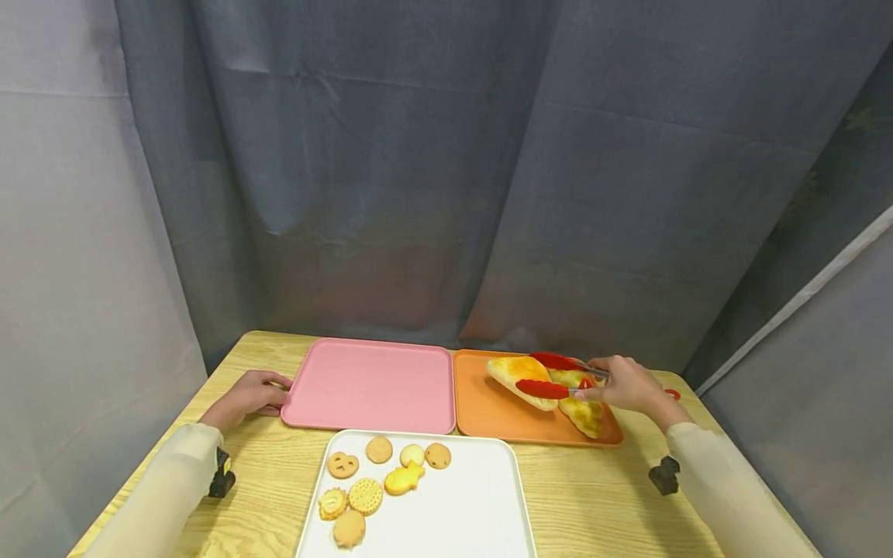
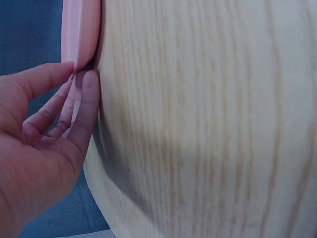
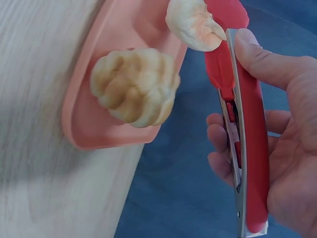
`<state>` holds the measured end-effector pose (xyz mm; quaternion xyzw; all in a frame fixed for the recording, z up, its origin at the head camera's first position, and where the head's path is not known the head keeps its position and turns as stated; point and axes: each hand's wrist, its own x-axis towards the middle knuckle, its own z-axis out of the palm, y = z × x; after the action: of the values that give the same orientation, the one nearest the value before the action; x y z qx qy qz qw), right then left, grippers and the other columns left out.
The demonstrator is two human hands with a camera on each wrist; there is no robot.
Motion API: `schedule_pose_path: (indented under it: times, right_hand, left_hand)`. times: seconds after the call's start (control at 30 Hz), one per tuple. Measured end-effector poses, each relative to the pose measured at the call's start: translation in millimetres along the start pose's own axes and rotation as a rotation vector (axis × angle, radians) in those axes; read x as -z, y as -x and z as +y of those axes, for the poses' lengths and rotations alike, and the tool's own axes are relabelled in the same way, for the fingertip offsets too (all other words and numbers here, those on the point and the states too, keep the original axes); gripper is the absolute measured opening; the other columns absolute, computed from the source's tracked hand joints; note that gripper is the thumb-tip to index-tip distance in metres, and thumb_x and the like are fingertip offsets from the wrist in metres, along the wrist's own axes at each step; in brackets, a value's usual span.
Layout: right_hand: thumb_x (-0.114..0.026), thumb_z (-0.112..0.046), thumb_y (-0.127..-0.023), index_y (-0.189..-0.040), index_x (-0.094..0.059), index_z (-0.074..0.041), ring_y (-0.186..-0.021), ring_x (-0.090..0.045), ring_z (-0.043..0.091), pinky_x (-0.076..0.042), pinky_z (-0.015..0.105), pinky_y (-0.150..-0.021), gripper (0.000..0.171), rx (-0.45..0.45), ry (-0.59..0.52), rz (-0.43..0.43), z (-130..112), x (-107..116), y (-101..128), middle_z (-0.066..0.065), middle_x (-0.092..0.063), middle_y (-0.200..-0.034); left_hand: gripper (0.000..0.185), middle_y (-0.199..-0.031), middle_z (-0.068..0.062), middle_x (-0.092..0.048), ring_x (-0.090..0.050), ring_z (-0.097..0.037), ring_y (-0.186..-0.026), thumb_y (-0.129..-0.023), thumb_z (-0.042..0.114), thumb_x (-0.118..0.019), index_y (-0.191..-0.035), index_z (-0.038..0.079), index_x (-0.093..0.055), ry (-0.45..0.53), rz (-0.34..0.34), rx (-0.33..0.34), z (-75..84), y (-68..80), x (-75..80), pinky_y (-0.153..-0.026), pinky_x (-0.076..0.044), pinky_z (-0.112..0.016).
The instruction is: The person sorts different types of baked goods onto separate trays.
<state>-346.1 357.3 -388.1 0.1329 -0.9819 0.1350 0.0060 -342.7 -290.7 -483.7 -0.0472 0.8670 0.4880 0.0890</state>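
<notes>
Gripping red-tipped metal tongs (image 1: 558, 374) clamped on a golden bread piece (image 1: 519, 377), right hand (image 1: 628, 385) lifts next; left fingers (image 2: 89, 106) steady the pink plastic tray (image 1: 370, 384).

No text, label, brand, number or sign can be read in any of the views. The trays, the tongs, the table and the curtain show plain surfaces, and the patterns pressed into the biscuits are too small to make out as letters.
</notes>
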Motion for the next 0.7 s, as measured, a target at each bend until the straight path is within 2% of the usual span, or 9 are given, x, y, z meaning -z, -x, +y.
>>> schedule_pose_path:
  times: [0.13, 0.37, 0.53, 0.63, 0.7]
  right_hand:
    - [-0.084, -0.052, -0.079, -0.132, -0.060, 0.012, -0.119, -0.062, 0.049, -0.053, 0.061, -0.097, 0.086, -0.034, -0.010, -0.031, 6, -6, -4, 0.033, -0.062, -0.133]
    - [-0.083, -0.053, -0.079, -0.132, -0.057, 0.016, -0.118, -0.063, 0.048, -0.057, 0.058, -0.093, 0.090, -0.010, -0.011, -0.052, 11, -11, -5, 0.035, -0.061, -0.132]
    - [-0.083, -0.052, -0.080, -0.135, -0.055, 0.015, -0.100, -0.068, 0.036, -0.057, 0.044, -0.082, 0.092, -0.019, -0.008, -0.080, 13, -15, -6, 0.034, -0.058, -0.137]
    - [-0.083, -0.053, -0.078, -0.137, -0.054, 0.014, -0.079, -0.060, 0.025, -0.050, 0.036, -0.071, 0.094, -0.032, -0.016, -0.094, 14, -18, -7, 0.034, -0.057, -0.138]
    - [-0.084, -0.053, -0.078, -0.138, -0.052, 0.015, -0.065, -0.051, 0.019, -0.045, 0.032, -0.060, 0.096, -0.029, -0.023, -0.099, 16, -19, -8, 0.031, -0.068, -0.120]
  left_hand:
    - [0.047, -0.111, -0.024, -0.068, -0.066, -0.013, -0.079, -0.091, 0.008, -0.070, -0.132, -0.012, -0.056, 0.003, -0.003, 0.001, 0.0, -0.5, 0.3, -0.073, -0.062, -0.029]
    - [0.047, -0.110, -0.022, -0.068, -0.067, -0.013, -0.080, -0.091, 0.008, -0.070, -0.131, -0.011, -0.057, 0.015, -0.005, 0.005, -1.7, -2.8, -0.2, -0.073, -0.063, -0.029]
    - [0.047, -0.109, -0.021, -0.069, -0.067, -0.013, -0.080, -0.091, 0.008, -0.070, -0.131, -0.011, -0.057, 0.013, -0.001, 0.005, -3.6, -4.2, -1.1, -0.073, -0.063, -0.030]
    - [0.046, -0.107, -0.020, -0.069, -0.067, -0.013, -0.079, -0.091, 0.008, -0.070, -0.130, -0.011, -0.057, 0.021, -0.004, 0.005, -3.8, -4.1, -1.0, -0.072, -0.063, -0.029]
    - [0.046, -0.105, -0.019, -0.069, -0.067, -0.013, -0.079, -0.091, 0.008, -0.069, -0.130, -0.012, -0.057, 0.029, -0.008, 0.002, -2.7, -3.6, -0.7, -0.071, -0.062, -0.029]
